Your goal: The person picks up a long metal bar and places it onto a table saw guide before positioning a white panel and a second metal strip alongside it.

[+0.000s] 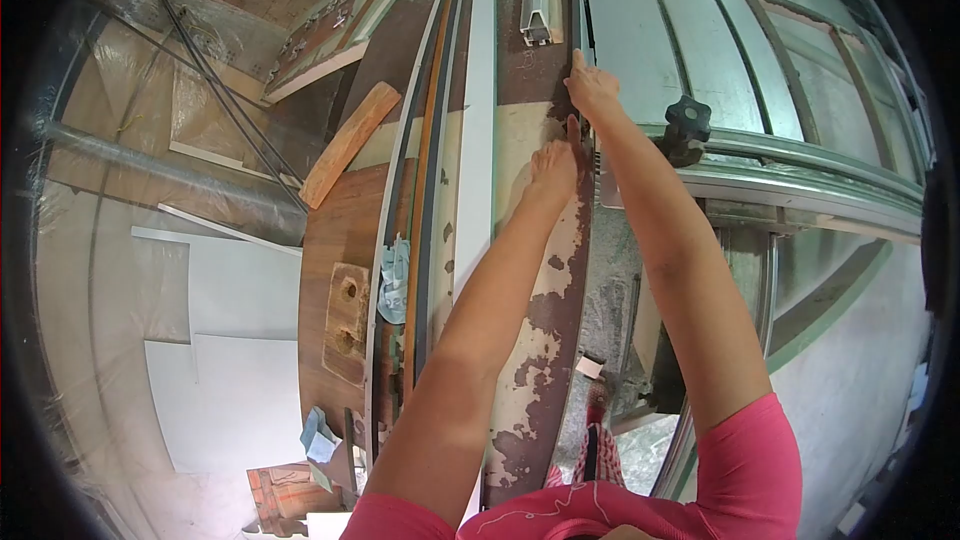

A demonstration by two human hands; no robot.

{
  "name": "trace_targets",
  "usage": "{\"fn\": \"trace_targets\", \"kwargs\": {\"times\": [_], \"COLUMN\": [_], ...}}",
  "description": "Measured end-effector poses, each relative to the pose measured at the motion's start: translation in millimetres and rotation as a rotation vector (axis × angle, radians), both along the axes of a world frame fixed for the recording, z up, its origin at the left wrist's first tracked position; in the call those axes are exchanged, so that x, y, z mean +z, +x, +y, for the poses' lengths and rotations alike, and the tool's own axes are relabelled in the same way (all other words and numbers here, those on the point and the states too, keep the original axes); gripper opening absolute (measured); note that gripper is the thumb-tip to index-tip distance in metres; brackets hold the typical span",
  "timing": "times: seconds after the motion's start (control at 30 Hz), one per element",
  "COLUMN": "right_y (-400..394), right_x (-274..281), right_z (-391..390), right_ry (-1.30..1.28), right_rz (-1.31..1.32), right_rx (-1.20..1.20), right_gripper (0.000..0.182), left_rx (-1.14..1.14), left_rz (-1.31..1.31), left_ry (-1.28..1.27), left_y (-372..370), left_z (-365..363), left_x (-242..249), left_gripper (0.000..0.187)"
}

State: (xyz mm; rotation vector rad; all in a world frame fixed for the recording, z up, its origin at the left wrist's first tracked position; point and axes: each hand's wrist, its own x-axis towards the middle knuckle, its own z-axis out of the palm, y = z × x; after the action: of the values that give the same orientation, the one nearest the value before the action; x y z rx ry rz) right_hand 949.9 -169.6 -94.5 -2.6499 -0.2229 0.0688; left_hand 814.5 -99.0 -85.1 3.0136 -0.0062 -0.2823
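My left hand (555, 166) rests over the right edge of a long bench top (530, 340) with worn brown and cream paint. Its index finger points forward along the edge, while the other fingers are curled; whatever they grip is too small to make out. Just ahead, my right hand (594, 90) is at the same edge, index finger stretched forward and the rest bent in. A narrow dark gap runs beside the fingers, between the bench and a grey metal sliding table (640, 30). Left of my hands lies a long white strip (478, 120).
A metal channel profile (541, 20) lies ahead on the bench. A wood block (350, 145), several long strips and a blue cloth (394, 280) are at left. White panels (240, 380) lie further left. A black knob (687, 120) stands above a rail at right.
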Motion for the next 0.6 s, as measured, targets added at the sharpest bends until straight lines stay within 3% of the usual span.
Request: {"fn": "trace_targets", "kwargs": {"times": [0.07,0.13,0.23,0.27,0.3,0.33,0.43,0.6], "right_y": [1,4,6,6,7,10,24,38], "right_x": [-2,-6,-4,3,5,8,14,16], "right_z": [0,3,5,5,6,7,10,6], "right_ry": [0.008,0.019,0.021,-0.017,-0.054,-0.054,-0.113,-0.156], "right_rz": [-0.025,-0.049,-0.041,-0.018,0.003,0.005,0.014,0.021], "right_rx": [0.019,0.038,0.008,0.003,-0.003,-0.004,-0.075,-0.075], "right_gripper": [0.044,0.042,0.038,0.029,0.024,0.024,0.026,0.027], "left_rx": [-0.022,-0.052,-0.005,-0.006,0.019,0.044,0.039,0.004], "left_rz": [-0.021,-0.255,-0.279,-0.275,-0.14,-0.006,-0.111,-0.067], "left_ry": [0.024,-0.069,-0.044,-0.046,-0.057,-0.067,-0.117,-0.086], "left_y": [4,1,13,17,21,25,43,57], "left_z": [4,0,4,-1,-9,-14,-12,-18], "left_x": [-11,-5,-19,-11,5,16,-6,-4], "left_gripper": [0.063,0.025,0.025,0.025,0.03,0.037,0.032,0.027]}}
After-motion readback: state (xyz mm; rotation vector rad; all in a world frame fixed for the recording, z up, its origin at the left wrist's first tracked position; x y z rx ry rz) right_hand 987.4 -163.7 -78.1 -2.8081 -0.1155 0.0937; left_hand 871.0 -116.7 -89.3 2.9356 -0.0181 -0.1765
